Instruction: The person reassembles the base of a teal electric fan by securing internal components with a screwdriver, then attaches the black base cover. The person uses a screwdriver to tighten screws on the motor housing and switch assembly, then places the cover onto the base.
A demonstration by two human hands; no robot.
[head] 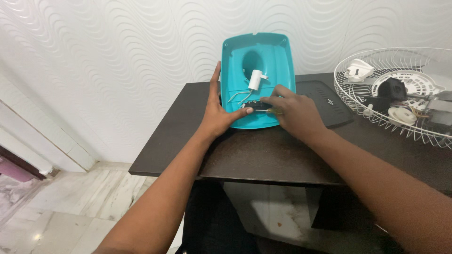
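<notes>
A teal plastic housing lies open side up on a dark brown table, tilted against the wall. Inside it sit a white cylindrical part with thin wires and a small dark circuit strip. My left hand holds the housing's left edge, fingers stretched up along it, thumb resting inside near the strip. My right hand grips a thin screwdriver whose tip points left at the strip.
A white wire fan guard at the right holds loose white and black fan parts. A flat dark panel lies behind my right hand. The table's front edge drops to a marble floor.
</notes>
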